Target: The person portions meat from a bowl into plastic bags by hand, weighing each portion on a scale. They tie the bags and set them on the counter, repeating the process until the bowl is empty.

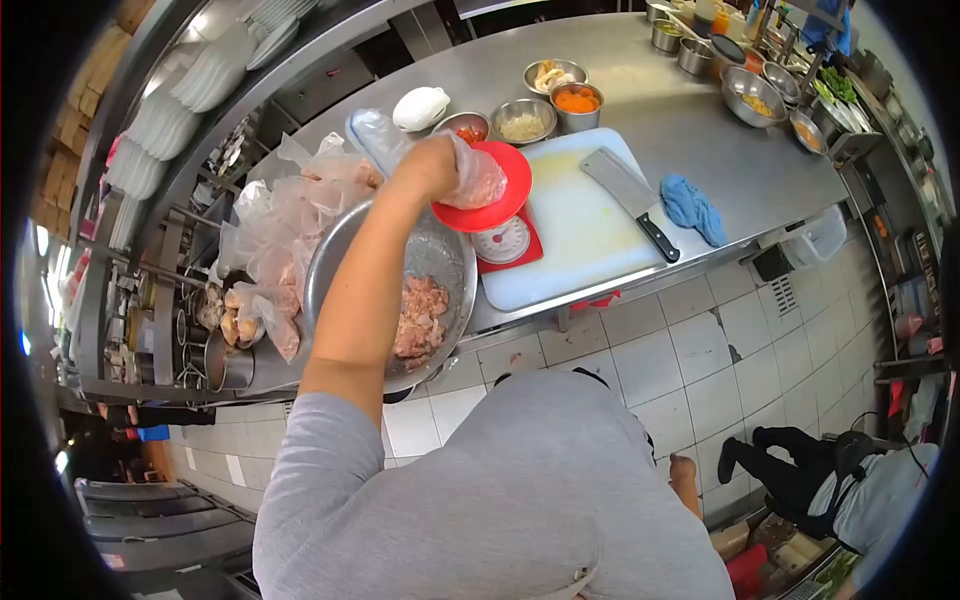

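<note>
My left hand (432, 165) is closed on the top of a clear plastic bag of raw meat (481, 182). The bag rests on the red pan (515, 172) of a dial kitchen scale (503, 242). Below my left forearm is a large metal bowl (455, 300) with raw meat pieces (420, 315) in it. Several filled plastic bags (290, 235) are heaped to the left of the bowl. My right hand (683, 468) hangs low by my right side, away from the counter; its fingers are too small to make out.
A white cutting board (540, 270) bears a cleaver (628, 195); a blue cloth (692, 208) lies beside it. Behind stand metal bowls of chopped orange food (577, 100) and pale food (523, 125). Stacked plates (160, 125) fill the left shelf. Another person (840, 480) is at lower right.
</note>
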Tool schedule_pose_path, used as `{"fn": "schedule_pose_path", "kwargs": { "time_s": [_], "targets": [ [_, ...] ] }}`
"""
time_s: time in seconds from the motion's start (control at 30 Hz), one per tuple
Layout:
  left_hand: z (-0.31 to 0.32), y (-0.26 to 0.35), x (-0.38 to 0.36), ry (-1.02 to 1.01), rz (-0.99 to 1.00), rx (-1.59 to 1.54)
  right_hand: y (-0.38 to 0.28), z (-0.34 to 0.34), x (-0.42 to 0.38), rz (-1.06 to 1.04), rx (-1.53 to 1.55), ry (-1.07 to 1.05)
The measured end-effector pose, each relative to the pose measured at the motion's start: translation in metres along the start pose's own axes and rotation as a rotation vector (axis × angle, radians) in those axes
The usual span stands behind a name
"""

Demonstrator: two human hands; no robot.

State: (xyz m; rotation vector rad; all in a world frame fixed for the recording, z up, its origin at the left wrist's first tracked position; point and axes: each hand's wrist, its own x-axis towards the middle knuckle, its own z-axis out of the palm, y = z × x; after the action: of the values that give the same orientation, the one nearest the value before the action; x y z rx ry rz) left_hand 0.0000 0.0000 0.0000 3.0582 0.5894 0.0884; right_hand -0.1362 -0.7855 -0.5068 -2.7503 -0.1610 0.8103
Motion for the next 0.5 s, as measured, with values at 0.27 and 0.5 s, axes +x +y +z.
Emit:
{"fn": "schedule_pose_path", "kwargs": {
  "time_s": [0.27,0.5],
  "targets": [
    [-0.028,0.02,-0.013,0.204,-0.07,-0.275,-0.016,-0.004,-0.102,0.323,0.592,-0.211],
    [-0.05,0.001,-0.024,0.197,-0.078,-0.459,-0.008,-0.015,-0.081,0.26,0.271,-0.225]
  ]
}}
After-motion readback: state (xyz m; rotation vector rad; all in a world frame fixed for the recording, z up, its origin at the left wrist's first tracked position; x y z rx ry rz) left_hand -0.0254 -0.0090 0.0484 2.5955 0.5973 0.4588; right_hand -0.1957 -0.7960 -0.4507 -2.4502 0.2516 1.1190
